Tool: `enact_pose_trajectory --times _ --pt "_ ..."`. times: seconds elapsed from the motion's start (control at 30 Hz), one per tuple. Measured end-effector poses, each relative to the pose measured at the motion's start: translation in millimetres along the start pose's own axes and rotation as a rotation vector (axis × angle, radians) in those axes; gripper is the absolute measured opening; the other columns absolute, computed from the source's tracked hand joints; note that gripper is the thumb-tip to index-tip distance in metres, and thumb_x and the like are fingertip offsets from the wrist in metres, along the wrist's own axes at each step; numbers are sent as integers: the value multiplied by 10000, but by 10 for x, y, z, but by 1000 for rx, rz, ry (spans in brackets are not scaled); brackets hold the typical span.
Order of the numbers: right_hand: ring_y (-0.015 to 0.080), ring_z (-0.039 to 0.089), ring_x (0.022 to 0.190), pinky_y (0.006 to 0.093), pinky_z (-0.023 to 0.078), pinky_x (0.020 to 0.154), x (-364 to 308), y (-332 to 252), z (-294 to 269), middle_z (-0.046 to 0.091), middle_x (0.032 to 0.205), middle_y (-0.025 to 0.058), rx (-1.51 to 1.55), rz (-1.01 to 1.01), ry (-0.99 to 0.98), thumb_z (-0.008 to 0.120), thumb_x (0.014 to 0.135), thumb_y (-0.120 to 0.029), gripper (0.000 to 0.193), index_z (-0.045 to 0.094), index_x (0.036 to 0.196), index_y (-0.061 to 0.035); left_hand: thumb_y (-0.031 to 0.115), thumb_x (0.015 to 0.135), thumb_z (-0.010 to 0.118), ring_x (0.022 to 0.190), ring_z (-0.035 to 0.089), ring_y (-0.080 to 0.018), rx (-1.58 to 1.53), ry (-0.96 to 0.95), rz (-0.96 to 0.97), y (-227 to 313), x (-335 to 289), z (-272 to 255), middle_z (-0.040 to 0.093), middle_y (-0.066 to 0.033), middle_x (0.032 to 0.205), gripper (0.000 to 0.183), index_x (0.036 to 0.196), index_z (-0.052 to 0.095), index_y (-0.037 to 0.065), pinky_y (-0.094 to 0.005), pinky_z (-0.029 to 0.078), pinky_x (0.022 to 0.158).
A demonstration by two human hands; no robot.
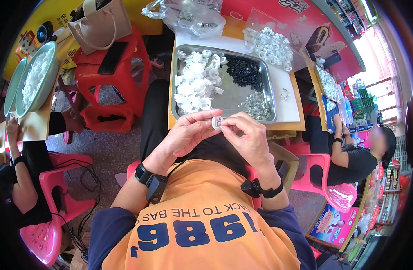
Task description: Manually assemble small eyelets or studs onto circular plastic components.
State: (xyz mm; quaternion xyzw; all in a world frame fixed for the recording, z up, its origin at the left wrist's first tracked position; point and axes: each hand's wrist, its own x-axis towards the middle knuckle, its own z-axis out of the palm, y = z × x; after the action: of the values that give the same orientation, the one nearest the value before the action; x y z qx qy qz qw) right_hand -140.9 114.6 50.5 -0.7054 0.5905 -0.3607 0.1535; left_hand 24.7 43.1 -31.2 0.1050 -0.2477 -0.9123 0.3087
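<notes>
I see both hands raised together just in front of the metal tray (269, 96) on the counter (285, 78); my left hand (188, 132) and right hand (247, 135) pinch a small white plastic part (217, 122) between their fingertips; it is too small to tell its long axis; white parts (195, 81) and black parts (244, 72) lie heaped in the tray.
</notes>
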Motion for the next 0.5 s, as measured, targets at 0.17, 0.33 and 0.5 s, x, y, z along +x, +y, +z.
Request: enact_pose_trajectory --times 0.17,0.33,0.5 --pt "199 626 694 301 506 587 6 -10 20 619 813 81 -16 64 -31 711 791 -30 88 648 851 -19 87 966 544 1128 595 -190 37 -29 23 -11 -4 -12 603 -113 1224 334 1279 546 -31 -347 479 1007" --pt "231 621 725 329 499 649 -19 59 54 616 809 70 -89 5 -37 715 778 -36 99 641 844 -39 92 953 572 1146 586 -203 92 -9 62 -56 -1 -52 595 -111 1244 316 1245 580 -29 -368 471 1018" --pt "248 616 791 353 479 739 -21 112 68 621 833 56 -235 -232 -6 703 772 -29 115 634 860 -55 74 949 573 1124 596 -199 118 23 68 -53 21 -61 599 -90 1207 289 1219 601 -24 -361 482 1005"
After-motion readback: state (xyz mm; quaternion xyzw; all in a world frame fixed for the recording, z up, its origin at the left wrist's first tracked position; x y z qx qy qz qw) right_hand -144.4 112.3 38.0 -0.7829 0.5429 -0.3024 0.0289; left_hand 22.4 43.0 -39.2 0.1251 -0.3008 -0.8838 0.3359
